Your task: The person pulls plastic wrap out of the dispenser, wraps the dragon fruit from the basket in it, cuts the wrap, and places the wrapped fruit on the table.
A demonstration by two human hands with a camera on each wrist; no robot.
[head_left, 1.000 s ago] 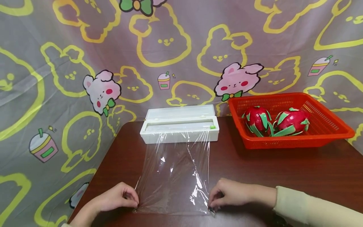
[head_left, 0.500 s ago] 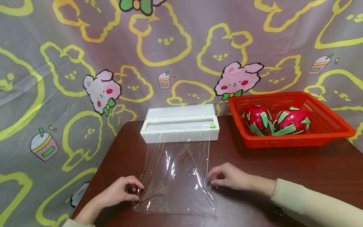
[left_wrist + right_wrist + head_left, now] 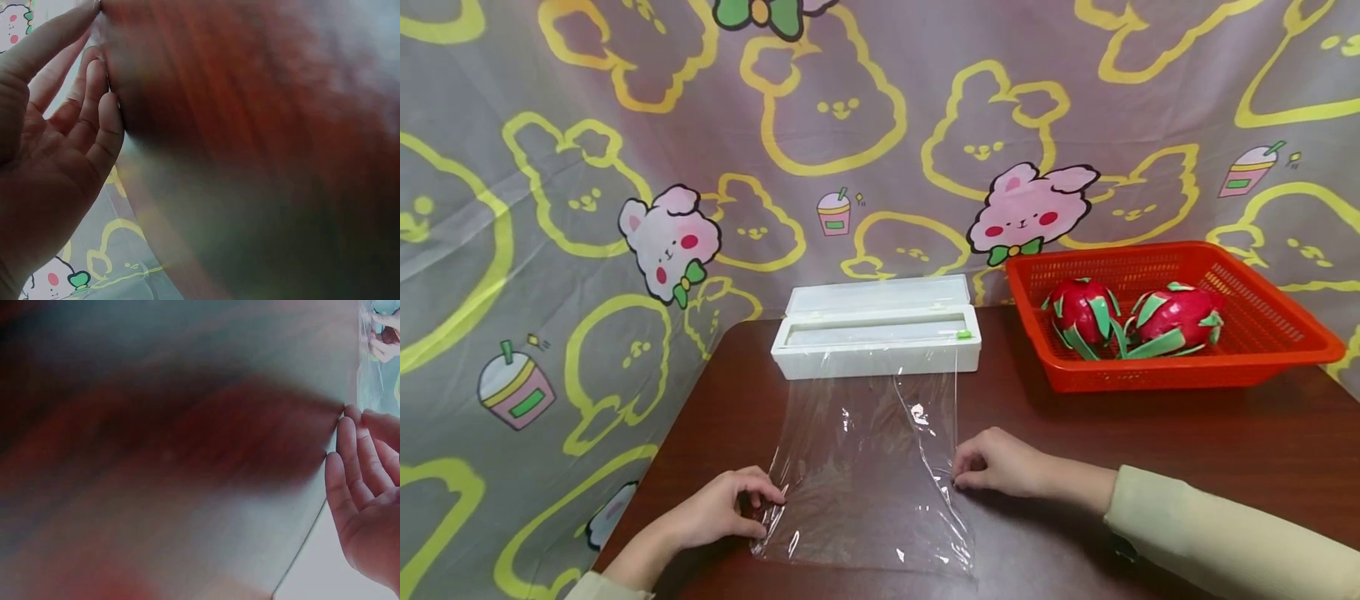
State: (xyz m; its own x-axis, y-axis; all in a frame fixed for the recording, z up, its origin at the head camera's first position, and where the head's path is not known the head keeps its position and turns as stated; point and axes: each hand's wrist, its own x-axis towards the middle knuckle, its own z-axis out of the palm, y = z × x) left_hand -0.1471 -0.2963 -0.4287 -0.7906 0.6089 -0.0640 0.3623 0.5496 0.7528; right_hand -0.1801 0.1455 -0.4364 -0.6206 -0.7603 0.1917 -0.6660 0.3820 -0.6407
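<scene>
A sheet of clear cling film lies over the brown table, still joined to a white dispenser box with its lid up. My left hand rests at the sheet's left edge near the front corner, thumb apart from the fingers. In the left wrist view the fingertips touch the table. On the opposite edge my right hand pinches the film between thumb and forefinger, a little farther from me than the left. Its other fingertips meet the table in the right wrist view.
A red plastic basket with two dragon fruits in it stands at the back right. A green slider sits at the box's right front edge. Patterned cloth hangs behind and along the left side of the table.
Both hands let go of the sheet's front corners and moved away from me along its sides. The right hand then closed on the right edge. The film's front edge now lies loose.
</scene>
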